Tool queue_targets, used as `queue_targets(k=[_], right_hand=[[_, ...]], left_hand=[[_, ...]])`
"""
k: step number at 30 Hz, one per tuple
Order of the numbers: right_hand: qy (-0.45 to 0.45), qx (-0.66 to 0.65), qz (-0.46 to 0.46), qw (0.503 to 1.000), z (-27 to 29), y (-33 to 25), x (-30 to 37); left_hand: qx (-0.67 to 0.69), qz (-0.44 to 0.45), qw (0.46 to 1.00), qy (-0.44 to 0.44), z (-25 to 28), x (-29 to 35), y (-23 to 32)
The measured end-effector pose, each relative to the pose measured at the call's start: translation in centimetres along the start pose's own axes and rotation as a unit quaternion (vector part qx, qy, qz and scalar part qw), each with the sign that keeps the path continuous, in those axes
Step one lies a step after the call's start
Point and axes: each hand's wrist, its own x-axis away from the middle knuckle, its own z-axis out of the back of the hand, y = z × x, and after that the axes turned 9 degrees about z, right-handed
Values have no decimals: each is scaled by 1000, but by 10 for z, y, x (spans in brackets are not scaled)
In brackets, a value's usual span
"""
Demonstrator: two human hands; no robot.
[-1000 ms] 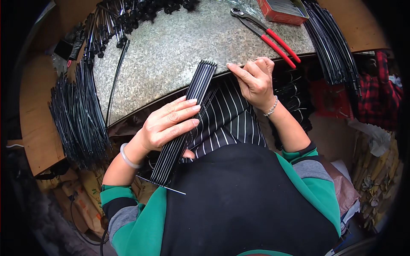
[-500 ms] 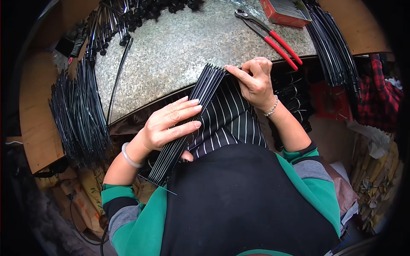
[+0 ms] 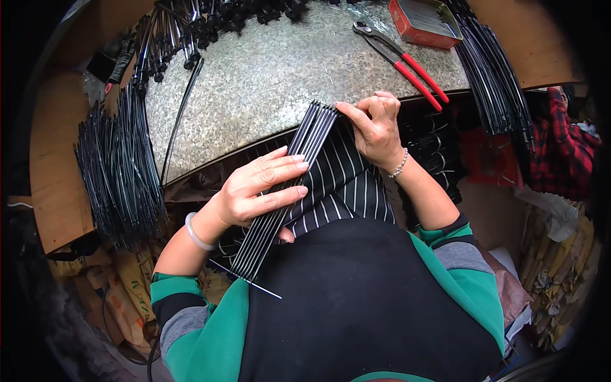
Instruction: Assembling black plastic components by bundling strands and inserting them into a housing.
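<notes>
Rods (image 3: 262, 239) have turned flatter under the left hand (image 3: 254, 189), clamped midway: likely light, stiff, best held there; right hand (image 3: 377, 131): grip unclear.

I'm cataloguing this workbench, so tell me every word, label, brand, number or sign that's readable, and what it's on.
Red open-topped box: pale print on its side, too small to read.
Yellow sack: dark letters, partly readable, which I won't copy out.
Tan sack: orange marks, too blurred to read.
</notes>
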Motion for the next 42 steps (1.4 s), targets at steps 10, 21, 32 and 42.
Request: queue_targets(k=[10,21,32,42], right_hand=[[-38,7,8,999,3,0,-11],[-207,-392,-70,894,87,-7,-66],[-10,-628,-133,767,38,-39,-54],[10,-658,-156,737,32,-42,-41]], left_hand=[[16,7,1000,0,-2,2,-3],[138,-57,980,134,23,-38,18],[15,217,957,194,70,-98,-57],[-369,318,820,301,135,-97,-173]])
